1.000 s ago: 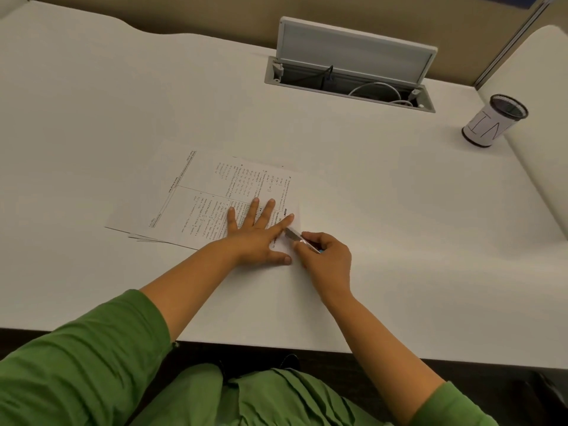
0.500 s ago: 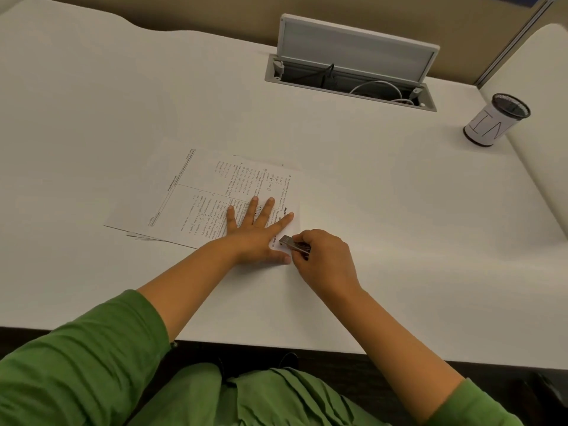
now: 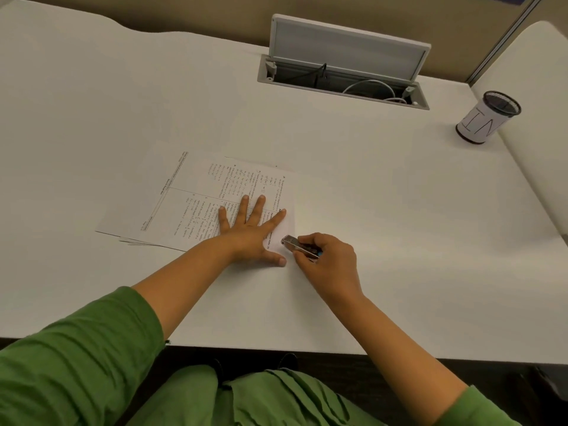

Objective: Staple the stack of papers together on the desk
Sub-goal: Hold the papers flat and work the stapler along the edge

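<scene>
A stack of printed papers [image 3: 190, 198] lies on the white desk [image 3: 384, 241], turned sideways to me. My left hand [image 3: 252, 232] presses flat on its near right part with fingers spread. My right hand [image 3: 329, 262] grips a small silver stapler [image 3: 299, 246], whose nose sits at the near right corner of the stack, just right of my left thumb. Whether the corner lies inside the stapler's jaws is hidden.
An open cable hatch [image 3: 344, 72] with a raised lid and cords inside is set into the desk at the back. A mesh pen cup [image 3: 488, 118] with a paper label stands at the far right beside a curved white partition [image 3: 534, 124].
My right hand has turned the stapler and slid it left, from beside my left index fingertip down onto the corner of the stack. My left hand has stayed pressed on the papers.
</scene>
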